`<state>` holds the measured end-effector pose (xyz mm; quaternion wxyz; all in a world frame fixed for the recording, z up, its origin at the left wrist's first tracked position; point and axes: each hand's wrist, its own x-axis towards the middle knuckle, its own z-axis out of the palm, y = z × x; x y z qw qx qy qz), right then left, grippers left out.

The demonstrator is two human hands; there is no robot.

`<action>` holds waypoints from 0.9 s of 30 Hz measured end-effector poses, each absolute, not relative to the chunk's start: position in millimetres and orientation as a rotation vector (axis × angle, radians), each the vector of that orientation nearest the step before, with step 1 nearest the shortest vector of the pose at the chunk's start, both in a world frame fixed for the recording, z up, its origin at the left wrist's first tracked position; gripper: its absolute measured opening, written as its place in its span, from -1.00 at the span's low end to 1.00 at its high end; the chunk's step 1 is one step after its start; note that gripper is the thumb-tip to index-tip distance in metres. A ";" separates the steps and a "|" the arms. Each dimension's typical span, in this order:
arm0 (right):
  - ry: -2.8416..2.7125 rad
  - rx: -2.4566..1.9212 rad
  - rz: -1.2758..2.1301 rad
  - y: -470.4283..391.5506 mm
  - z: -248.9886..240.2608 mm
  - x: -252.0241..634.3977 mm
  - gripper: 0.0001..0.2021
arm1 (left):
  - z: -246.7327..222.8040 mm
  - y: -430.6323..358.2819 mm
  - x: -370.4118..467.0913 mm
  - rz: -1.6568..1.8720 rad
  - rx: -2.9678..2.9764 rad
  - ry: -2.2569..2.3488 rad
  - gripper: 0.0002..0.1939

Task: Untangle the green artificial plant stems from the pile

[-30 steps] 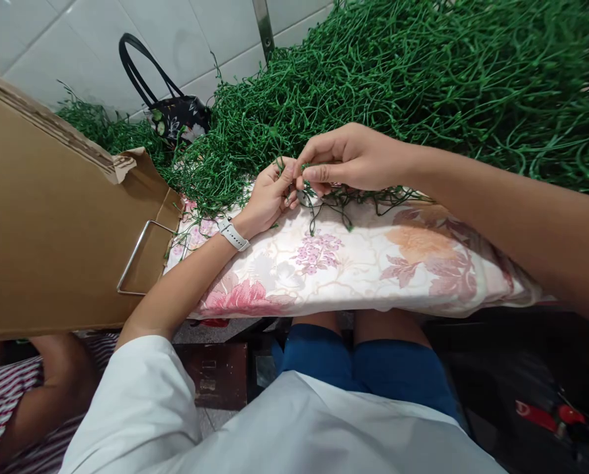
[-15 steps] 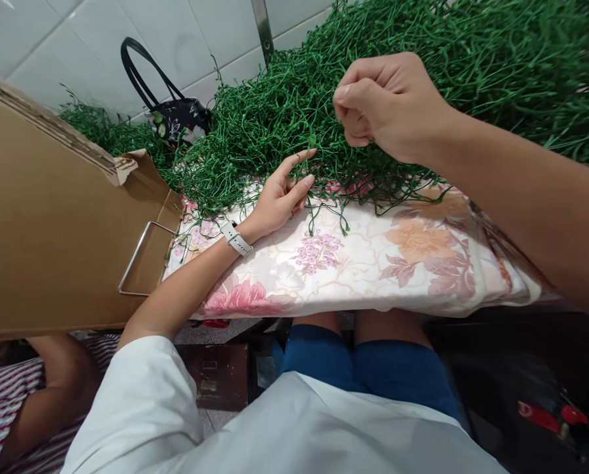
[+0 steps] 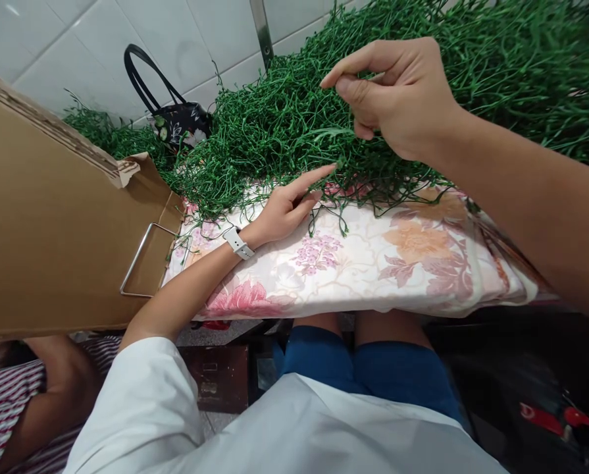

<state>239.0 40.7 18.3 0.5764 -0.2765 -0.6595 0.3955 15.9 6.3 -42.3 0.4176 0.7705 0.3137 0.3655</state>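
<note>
A thick heap of thin green plastic stems with small buds lies along the back of the table. My left hand rests low at the heap's front edge, a pale watch strap on its wrist. Its index finger is stretched out and its thumb stands apart; the other fingers are mostly hidden. My right hand hovers over the heap, thumb pressed near the curled index finger. What it pinches, if anything, does not show. A blurred lighter green stem streaks between the two hands; whether either one holds it is unclear.
A large cardboard box stands at the left, near a bent metal wire handle. Behind it sits a black floral bag against white tiles. A floral cloth covers the table. Another person's striped sleeve shows lower left.
My right hand has risen slightly and its index finger has straightened somewhat. My left hand has shifted right, its index finger reaching further. A blurred stem now shows between them.
</note>
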 end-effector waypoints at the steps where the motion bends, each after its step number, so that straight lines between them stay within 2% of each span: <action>1: -1.544 -0.639 0.907 43.2 17.4 239.5 -0.91 | -41.5 6.3 16.0 0.906 1.969 0.771 -0.60; 8: -1.517 -0.667 0.928 53.7 12.8 242.2 -0.87 | -41.1 2.1 17.2 0.857 1.898 0.832 -0.67; 13: -1.632 -0.655 1.083 42.7 14.7 240.6 -0.94 | -42.0 6.2 19.4 1.175 1.489 0.921 -0.69; 16: -1.825 -0.729 1.128 37.8 12.2 237.4 -0.77 | -40.7 10.6 20.6 1.268 1.332 0.960 -0.72; 19: -2.054 -0.742 1.063 39.0 5.0 234.8 -0.71 | -39.8 11.6 21.4 1.218 1.301 0.933 -0.71; 27: -2.313 -0.667 0.749 45.7 -13.1 229.7 -0.76 | -44.4 10.3 21.1 1.187 1.316 0.964 -0.75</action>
